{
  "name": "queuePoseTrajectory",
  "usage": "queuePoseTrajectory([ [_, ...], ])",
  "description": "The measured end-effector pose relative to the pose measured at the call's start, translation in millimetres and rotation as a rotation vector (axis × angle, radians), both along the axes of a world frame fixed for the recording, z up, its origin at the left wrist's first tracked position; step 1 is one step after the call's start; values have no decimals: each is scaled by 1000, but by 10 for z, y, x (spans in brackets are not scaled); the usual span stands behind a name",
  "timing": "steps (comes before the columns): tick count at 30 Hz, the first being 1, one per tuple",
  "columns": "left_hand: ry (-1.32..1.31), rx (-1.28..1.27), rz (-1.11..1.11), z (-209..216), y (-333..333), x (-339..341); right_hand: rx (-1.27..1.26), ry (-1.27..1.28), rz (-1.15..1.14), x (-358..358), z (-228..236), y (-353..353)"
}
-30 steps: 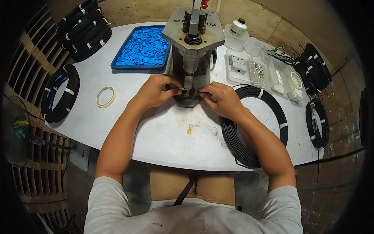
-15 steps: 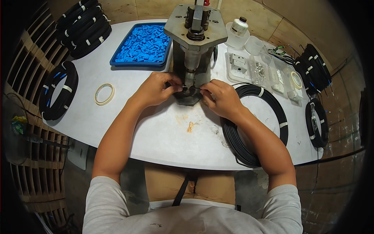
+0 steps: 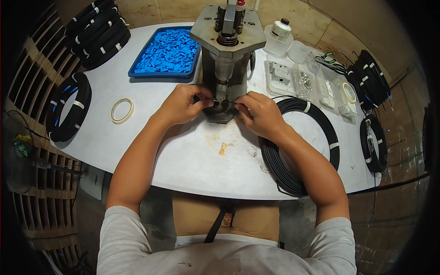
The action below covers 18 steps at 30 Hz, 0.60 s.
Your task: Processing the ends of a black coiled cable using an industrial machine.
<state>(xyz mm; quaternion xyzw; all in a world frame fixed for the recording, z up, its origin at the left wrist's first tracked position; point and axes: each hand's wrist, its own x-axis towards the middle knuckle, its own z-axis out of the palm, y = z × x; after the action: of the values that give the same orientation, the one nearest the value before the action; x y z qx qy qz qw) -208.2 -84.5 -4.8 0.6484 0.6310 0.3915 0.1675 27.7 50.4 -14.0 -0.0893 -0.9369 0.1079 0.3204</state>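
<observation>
A steel bench press (image 3: 250, 41) stands at the far middle of the table, its ram coming down over a dark base (image 3: 222, 116). My left hand (image 3: 182, 105) is at the left side of the base, fingertips pinched on something too small to make out. On the other side, my right hand (image 3: 262, 115) pinches a thin black cable (image 3: 233, 103) close under the ram. A loose strand runs toward that hand from the big black cable coil (image 3: 324, 123), which lies partly beneath my right forearm. My fingers hide most of the spot under the ram.
Left of the press sits a dark blue tray (image 3: 133, 72) of small blue pieces (image 3: 167, 50). A tape roll (image 3: 114, 115) and a coil (image 3: 85, 98) lie farther left. At right are clear boxes (image 3: 279, 89) of small parts, a white bottle (image 3: 281, 31), pliers (image 3: 332, 64) and more coils (image 3: 370, 82).
Both hands keep their pinch at the press base, with almost no movement. The whole view has shifted very slightly.
</observation>
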Motion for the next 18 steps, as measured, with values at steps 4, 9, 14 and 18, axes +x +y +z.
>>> queuePoseTrajectory([
  [4, -33, -14, -8, -4, 11, 0, 3, -16, -10, 7, 5, 5],
  [9, -15, -29, -10, -5, 5, -10, -27, -1, 0, -3, -3, 5],
  [14, -38, -47, -7, 1, 2, 2, -53, -2, -5, -5, -16, 5],
  [18, -45, -44, -6, -14, 8, -1, -24, 16, 14, -2, -17, 22],
])
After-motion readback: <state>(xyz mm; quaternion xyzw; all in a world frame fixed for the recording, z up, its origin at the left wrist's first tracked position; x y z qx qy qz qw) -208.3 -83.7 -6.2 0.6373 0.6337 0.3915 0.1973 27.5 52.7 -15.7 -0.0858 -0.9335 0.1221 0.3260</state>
